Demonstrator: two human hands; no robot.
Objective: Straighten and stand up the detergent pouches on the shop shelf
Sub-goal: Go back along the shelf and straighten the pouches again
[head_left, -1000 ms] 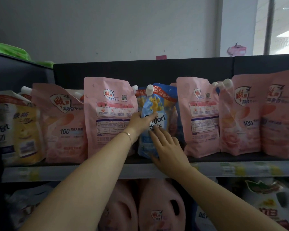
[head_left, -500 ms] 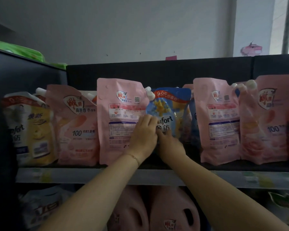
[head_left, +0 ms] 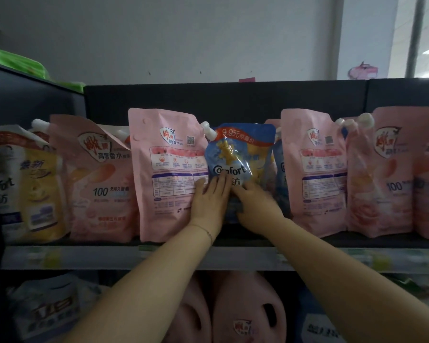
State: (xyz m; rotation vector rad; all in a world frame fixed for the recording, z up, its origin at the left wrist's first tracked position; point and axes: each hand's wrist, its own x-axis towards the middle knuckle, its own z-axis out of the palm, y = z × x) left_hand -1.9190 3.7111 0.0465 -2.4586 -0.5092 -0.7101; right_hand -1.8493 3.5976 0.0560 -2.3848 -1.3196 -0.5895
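Blue pouch [head_left: 240, 154] leans, spout tipped left, base on shelf [head_left: 245, 258] behind my grips. Left grip [head_left: 209, 201] spread flat on lower front; right grip [head_left: 256, 207] touches lower right side, blurred, cannot tell if curled. Best: press base back, nudge top rightward, square with pink pouch [head_left: 169, 174] beside left grip.

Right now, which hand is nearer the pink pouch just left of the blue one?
Left. The left hand lies over the lower right edge of that pink pouch and onto the blue pouch; the right hand rests on the blue pouch, farther right.
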